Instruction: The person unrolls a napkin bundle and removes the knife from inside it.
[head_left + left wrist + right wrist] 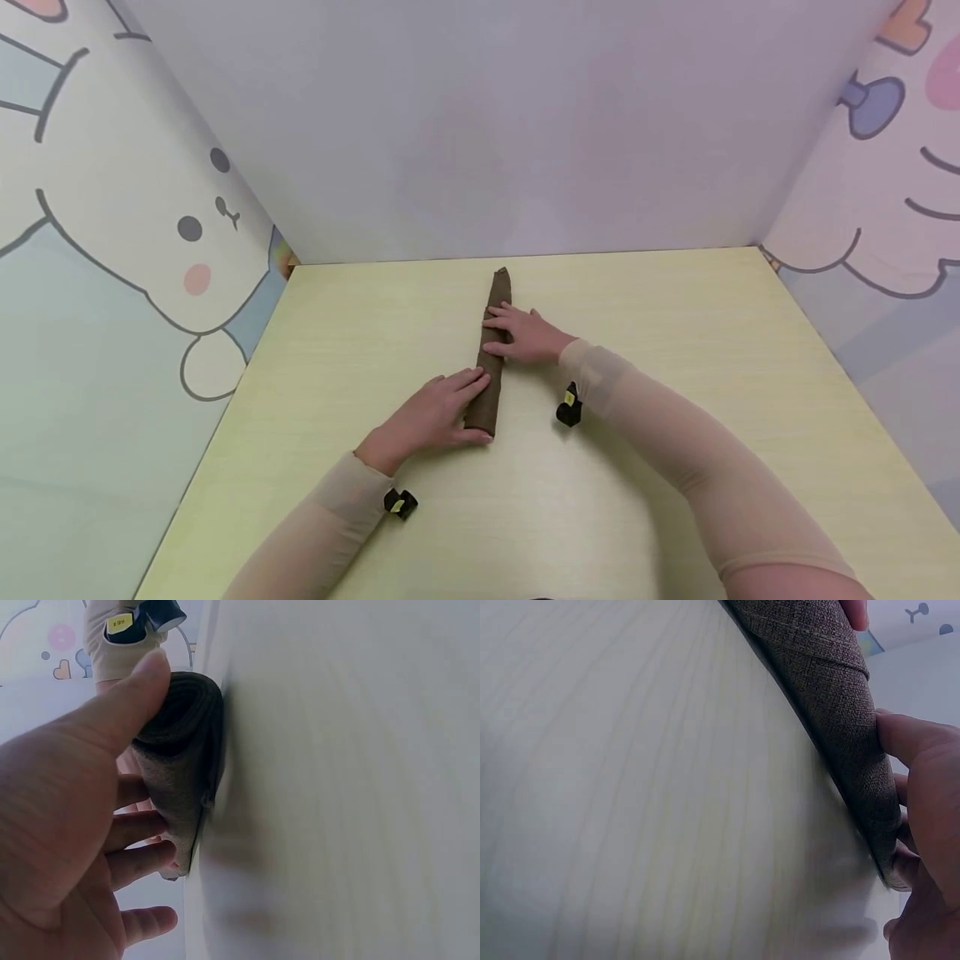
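Note:
A roll of dark brown woven cloth (pixel 487 400) lies lengthwise on the pale table, pointing away from me. Its coiled near end (pixel 187 705) shows in the left wrist view. My left hand (pixel 427 417) rests against the near part from the left, fingers extended along it and thumb at the end. Farther up, my right hand (pixel 534 333) lies over the roll from the right, its fingers fairly straight across the cloth. In the right wrist view, the right thumb (pixel 911 739) touches the cloth's side, with the other fingertips farther along it.
The pale wooden table (pixel 637 500) reaches a plain white wall (pixel 480 133) at the back. Side panels with cartoon animals (pixel 135 192) stand left and right. Small black cameras (pixel 570 406) hang at both wrists.

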Available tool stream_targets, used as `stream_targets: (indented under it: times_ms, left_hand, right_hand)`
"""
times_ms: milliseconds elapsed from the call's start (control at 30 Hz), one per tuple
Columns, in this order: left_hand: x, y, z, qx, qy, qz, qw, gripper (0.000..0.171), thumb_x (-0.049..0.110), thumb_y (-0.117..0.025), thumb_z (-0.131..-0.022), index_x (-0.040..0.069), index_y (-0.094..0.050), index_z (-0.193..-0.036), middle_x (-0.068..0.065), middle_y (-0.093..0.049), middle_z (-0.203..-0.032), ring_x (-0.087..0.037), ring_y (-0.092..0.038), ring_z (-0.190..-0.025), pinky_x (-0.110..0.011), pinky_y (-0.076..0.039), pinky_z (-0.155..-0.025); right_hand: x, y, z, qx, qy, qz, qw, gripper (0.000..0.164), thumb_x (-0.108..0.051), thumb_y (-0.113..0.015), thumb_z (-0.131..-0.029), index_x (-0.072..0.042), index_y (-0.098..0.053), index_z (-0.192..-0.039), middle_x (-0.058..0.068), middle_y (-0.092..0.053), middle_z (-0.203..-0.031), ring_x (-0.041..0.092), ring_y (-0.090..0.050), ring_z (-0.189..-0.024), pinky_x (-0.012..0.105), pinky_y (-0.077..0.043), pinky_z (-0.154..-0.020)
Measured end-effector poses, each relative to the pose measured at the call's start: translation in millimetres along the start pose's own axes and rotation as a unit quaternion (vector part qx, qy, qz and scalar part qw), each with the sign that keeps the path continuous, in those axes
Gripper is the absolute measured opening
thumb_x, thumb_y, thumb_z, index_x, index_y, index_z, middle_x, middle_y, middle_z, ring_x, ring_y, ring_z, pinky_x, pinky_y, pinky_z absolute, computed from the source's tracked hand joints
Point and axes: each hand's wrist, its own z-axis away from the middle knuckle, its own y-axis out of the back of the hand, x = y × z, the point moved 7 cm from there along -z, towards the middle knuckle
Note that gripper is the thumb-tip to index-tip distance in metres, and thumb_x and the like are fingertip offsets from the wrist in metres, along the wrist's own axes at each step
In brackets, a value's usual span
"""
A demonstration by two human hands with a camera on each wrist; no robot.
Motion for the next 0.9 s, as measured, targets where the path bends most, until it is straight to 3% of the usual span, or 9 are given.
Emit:
stream_targets:
  times_ms: [200,900]
  left_hand:
    - [5.4,0.6,-6.8,0.010,-0.007,0.000,0.9999,0.090,0.064,-0.066,-0.079,0.005,-0.045,-0.144,-0.012,-0.044,-0.145,-0.022,-0.045,-0.130,-0.042,-0.043,-0.098]
    - [23.9,-9.6,-31.6,-0.015,-0.003,0.017,0.9997,0.089,0.066,-0.062,-0.082,0.006,-0.044,-0.145,-0.013,-0.041,-0.147,-0.025,-0.045,-0.130,-0.041,-0.041,-0.101]
  right_hand:
    - [4.4,3.3,3.4,-0.002,0.013,0.004,1.000,0.067,-0.062,-0.046,-0.093,-0.024,-0.040,-0.148,0.000,-0.022,-0.158,0.021,-0.008,-0.147,0.064,-0.011,-0.109]
    - [24.4,13.5,13.6,-0.028,0.037,-0.029,0.998,0.066,-0.058,-0.053,-0.092,-0.023,-0.044,-0.146,-0.002,-0.023,-0.158,0.020,-0.009,-0.147,0.060,-0.013,-0.111]
